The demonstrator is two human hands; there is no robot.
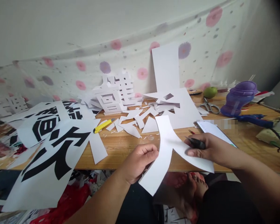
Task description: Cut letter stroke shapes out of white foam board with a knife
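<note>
A white cut-out, shaped like a forked character stroke and seemingly of stiff board, is held up over the table's front edge. My left hand is closed on its left leg, thumb in front. My right hand grips a small black tool with a pointed tip; its exact kind is unclear. The thumb of that hand also lies against the right leg of the cut-out. White offcuts are scattered behind it, and a yellow utility knife lies left of them.
Paper sheets with black printed characters overhang the table at left. Built-up white characters stand behind. A cut white board lies near scissors, a phone, a purple cup and a green apple.
</note>
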